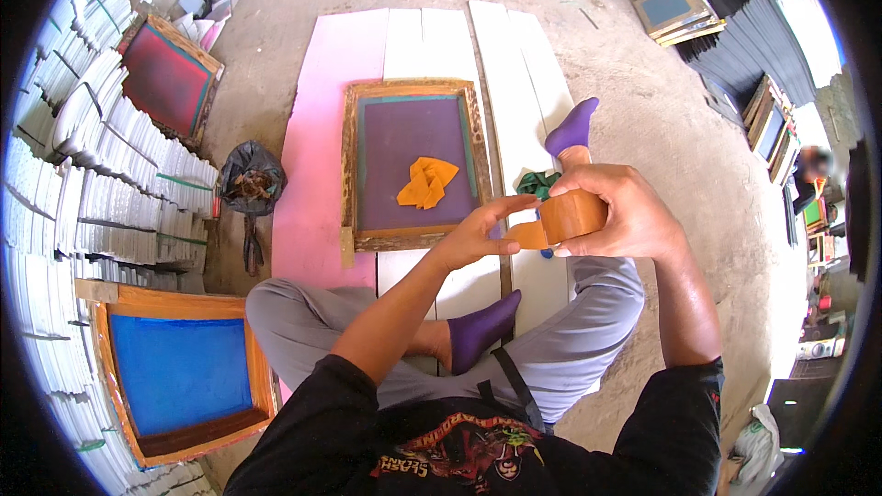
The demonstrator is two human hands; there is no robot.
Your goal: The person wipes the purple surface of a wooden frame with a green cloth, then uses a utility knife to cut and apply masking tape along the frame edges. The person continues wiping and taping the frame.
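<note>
I hold a roll of brown packing tape (576, 214) up in front of me over the boards. My right hand (634, 211) wraps round it, fingers on top and thumb below. With my left hand (471, 237) I pinch the loose tape end (526, 237), which sticks out from the roll's left side. Beyond my left hand, a wooden screen-printing frame (351, 156) with purple mesh lies flat. A crumpled orange cloth (428, 183) rests on that mesh. Dark green crumpled material (536, 184) shows just behind the roll, partly hidden by it.
Pink and white boards (317, 101) lie beneath the frame. At left stand a blue-mesh frame (179, 372), a red-mesh frame (165, 78), a black plastic bag (250, 174) and tall stacks of white sheets (119, 193). More frames (675, 9) lie far right, where another person (813, 170) is visible.
</note>
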